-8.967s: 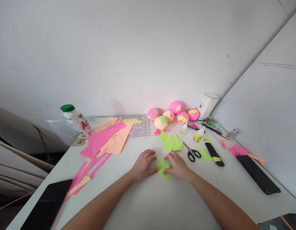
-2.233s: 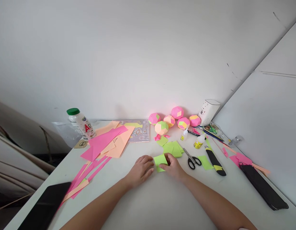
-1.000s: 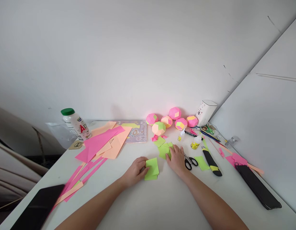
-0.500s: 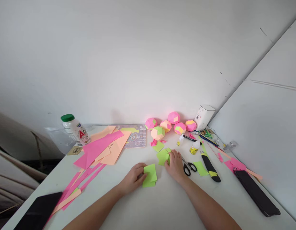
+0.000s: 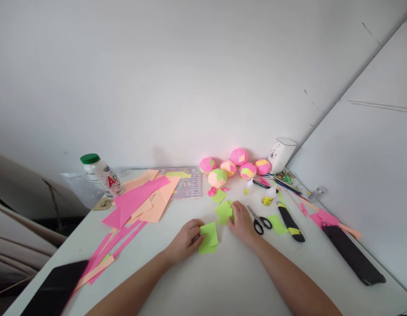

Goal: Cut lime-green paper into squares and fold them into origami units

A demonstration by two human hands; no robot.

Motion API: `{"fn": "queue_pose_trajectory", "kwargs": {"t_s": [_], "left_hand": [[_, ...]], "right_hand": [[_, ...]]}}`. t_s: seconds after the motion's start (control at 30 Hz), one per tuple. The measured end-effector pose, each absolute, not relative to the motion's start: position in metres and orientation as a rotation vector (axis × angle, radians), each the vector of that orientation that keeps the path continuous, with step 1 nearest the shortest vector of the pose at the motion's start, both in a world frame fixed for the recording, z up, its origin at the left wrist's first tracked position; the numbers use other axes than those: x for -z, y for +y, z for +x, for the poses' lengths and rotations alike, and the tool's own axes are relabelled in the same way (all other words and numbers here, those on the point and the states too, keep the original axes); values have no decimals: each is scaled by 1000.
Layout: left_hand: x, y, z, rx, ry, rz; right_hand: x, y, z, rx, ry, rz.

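Observation:
My left hand [image 5: 186, 241] pinches the left edge of some light green paper squares [image 5: 209, 238], two of which show overlapping, low over the white table. Farther right, my right hand [image 5: 242, 221] has its fingers closed over the edge of more green paper pieces [image 5: 223, 213]; what lies under the fingers is hidden. Just beyond them rests another green square [image 5: 219, 196]. Beside my right hand lie black-handled scissors [image 5: 260, 221], their blades slightly apart. A further green square [image 5: 277, 224] is between the scissors and a black and yellow utility knife [image 5: 290, 222].
Several paper balls [image 5: 217, 178] stand by the wall. Two glue bottles [image 5: 268, 196] are right of centre. Pink and peach sheets [image 5: 134, 199], paper strips [image 5: 113, 245], a black tablet-like slab [image 5: 54, 287] and a green-capped bottle [image 5: 105, 175] lie left. A black case [image 5: 353, 254] lies right.
My view has tilted slightly. My right hand has shifted a little left, away from the scissors, so their blades show more. My left hand keeps its hold on the green squares.

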State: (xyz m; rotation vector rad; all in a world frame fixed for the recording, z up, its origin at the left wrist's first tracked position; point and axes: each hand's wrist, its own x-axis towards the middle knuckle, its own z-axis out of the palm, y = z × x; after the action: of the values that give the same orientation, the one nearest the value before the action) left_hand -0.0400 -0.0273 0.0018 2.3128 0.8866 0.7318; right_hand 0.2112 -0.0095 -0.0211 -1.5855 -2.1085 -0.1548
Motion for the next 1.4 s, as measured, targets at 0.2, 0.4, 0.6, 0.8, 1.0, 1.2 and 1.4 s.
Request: {"fn": "queue_pose_trajectory", "kwargs": {"t_s": [0.2, 0.4, 0.6, 0.8, 1.0, 1.2, 1.4], "left_hand": [[0, -28, -38, -733, 874, 2377], [2, -29, -37, -744, 884, 2412], [2, -28, -36, -755, 889, 2443], [3, -27, -35, -760, 905, 2481], [2, -28, -35, -758, 914, 2485], [3, -28, -35, -781, 906, 2474], [3, -26, -36, -816, 909, 2338]], "right_hand": [[14, -14, 212, 12, -2073, -1551], [-10, 14, 196, 42, -2296, -1552], [-16, 20, 179, -70, -2480, -1549], [-20, 12, 179, 17, -2613, -1448], [-24, 28, 168, 83, -2670, -1434], [-23, 21, 170, 104, -2565, -1445], [-23, -4, 209, 36, -2504, -1325]]}}
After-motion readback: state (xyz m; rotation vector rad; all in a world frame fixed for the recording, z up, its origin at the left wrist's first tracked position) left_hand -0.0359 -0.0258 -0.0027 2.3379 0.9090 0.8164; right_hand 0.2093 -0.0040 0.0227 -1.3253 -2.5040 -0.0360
